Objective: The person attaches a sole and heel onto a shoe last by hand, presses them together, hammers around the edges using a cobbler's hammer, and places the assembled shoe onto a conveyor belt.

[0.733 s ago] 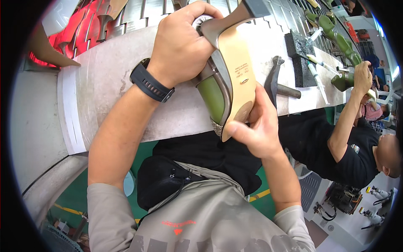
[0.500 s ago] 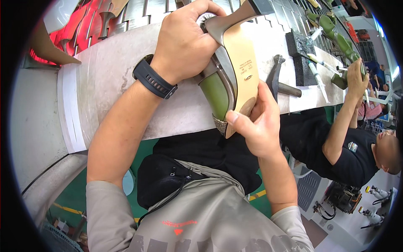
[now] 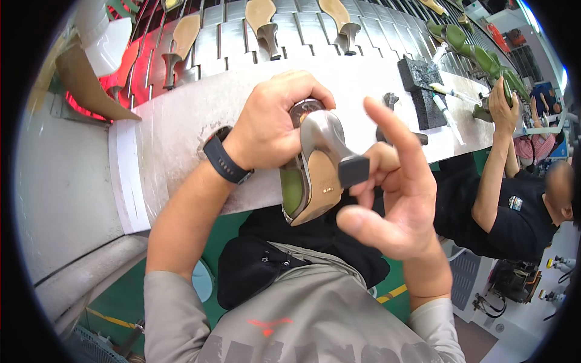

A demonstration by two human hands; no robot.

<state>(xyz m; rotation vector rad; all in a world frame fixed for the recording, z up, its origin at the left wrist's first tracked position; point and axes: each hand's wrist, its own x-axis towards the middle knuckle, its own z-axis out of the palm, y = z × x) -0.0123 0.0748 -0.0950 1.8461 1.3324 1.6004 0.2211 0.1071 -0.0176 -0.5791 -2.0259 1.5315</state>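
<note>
In my left hand point(image 3: 272, 121) is a high-heeled shoe, its fingers wrapped round the back end. The shoe has a tan sole point(image 3: 322, 187), a green upper point(image 3: 293, 192) and a grey-brown heel point(image 3: 322, 130) with a dark tip. It is held sole up, its toe toward my body and its heel tip to the right. Beside the heel tip, my right hand point(image 3: 396, 193) is held with thumb and index finger stretched apart and the other fingers curled. I see nothing in it. A hammer point(image 3: 390, 98) lies on the bench, partly hidden behind this hand.
On the pale bench point(image 3: 175, 130) a black foam block point(image 3: 417, 91) holds syringes point(image 3: 448, 115). Beyond runs a slatted metal conveyor point(image 3: 233, 36) carrying several shoes point(image 3: 261, 24) sole up. At right, a co-worker's hand point(image 3: 503, 109) holds a green shoe.
My right hand has let go of the shoe's front and opened. My left hand has brought the shoe nearer and turned its heel toward me. More conveyor shoes show.
</note>
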